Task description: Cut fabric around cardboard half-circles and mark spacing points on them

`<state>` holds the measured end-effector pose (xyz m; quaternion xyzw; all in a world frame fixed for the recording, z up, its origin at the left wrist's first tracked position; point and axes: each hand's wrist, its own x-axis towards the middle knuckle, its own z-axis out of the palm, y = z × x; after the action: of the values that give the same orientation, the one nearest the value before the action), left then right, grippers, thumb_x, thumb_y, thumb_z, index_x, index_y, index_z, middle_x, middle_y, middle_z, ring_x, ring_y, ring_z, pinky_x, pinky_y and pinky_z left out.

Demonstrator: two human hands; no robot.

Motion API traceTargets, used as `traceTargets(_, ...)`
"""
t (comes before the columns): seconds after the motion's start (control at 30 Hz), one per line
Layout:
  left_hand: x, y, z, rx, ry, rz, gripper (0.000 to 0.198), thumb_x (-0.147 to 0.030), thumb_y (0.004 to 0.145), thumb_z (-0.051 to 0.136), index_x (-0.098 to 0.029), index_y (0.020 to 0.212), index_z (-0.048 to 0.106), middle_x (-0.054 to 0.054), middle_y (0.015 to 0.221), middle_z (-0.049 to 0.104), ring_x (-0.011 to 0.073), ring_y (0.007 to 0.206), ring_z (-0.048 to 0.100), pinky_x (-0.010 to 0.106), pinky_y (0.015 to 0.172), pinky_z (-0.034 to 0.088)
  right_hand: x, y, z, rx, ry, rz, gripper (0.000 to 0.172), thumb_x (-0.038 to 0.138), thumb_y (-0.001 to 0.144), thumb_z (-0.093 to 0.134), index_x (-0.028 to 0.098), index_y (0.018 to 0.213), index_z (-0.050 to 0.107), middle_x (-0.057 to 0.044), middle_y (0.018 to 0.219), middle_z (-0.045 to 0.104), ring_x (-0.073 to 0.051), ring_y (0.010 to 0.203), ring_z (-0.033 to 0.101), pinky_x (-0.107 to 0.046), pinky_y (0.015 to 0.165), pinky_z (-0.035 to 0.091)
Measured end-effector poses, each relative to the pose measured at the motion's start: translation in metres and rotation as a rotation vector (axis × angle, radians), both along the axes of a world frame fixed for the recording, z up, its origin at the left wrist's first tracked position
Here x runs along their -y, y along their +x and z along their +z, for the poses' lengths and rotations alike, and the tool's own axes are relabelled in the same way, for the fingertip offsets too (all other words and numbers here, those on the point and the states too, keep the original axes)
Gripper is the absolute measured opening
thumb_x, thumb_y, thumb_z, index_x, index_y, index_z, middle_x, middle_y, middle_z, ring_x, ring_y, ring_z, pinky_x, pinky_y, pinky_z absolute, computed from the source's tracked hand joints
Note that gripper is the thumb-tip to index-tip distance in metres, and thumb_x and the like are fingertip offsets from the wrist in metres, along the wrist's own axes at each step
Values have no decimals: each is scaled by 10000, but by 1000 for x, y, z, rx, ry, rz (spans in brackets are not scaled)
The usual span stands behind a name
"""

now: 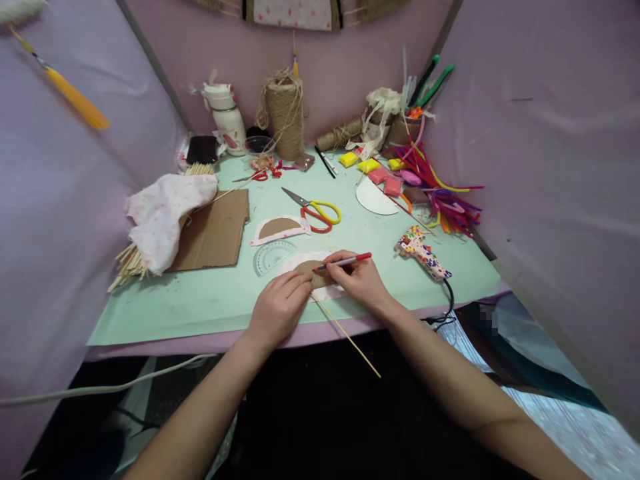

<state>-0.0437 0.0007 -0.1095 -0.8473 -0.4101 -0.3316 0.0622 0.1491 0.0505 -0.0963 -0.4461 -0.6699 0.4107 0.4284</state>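
Beyond the pen (pixel 345 261) in the right hand (pixel 363 281), scissors (pixel 316 211) and protractor (pixel 273 257) lie.

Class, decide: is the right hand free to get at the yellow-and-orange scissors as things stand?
Probably yes: the scissors lie just beyond the right hand with bare table between, though it holds a red pen.

Cloth-walled nook closed around a mint-green surface (pixel 200 307).
Behind the surface, a pink fabric wall (pixel 340 73); left and right of it, lilac panels (pixel 60 233); below its near edge, dark floor (pixel 320 413); soft, even light.
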Motion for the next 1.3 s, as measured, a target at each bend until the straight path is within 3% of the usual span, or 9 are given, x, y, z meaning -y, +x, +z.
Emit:
traceTargets(0.67, 0, 0, 1, -3, 17, 0, 114, -127, 899, 587, -146, 992, 650, 89, 1063, 731, 257, 1009, 657, 414, 879, 568, 2, 1, -1, 7, 34, -35, 127, 248, 812, 588, 174, 813, 692, -12, 699, 710, -129, 585, 611, -234, 537, 453)
traceTargets(1.0, -1, 2, 2, 3, 15, 4, 129, -138, 909, 573, -157, 1001, 661, 92, 1057, 734, 245, 1003, 662, 403, 876, 568, 5, 0, 1, -8, 15, -25, 145, 285, 816, 602, 183, 839, 703, -45, 799, 751, -179, 712, 688, -269, 614, 516)
traceTargets(1.3, 0, 1, 3, 10, 15, 4, 138, -140, 911, 564, -160, 997, 670, 93, 1046, 736, 244, 1006, 663, 401, 870, 566, 5, 0, 1, -31, 17, -29, 146, 276, 816, 597, 177, 845, 700, -43, 798, 756, -172, 706, 696, -261, 613, 525)
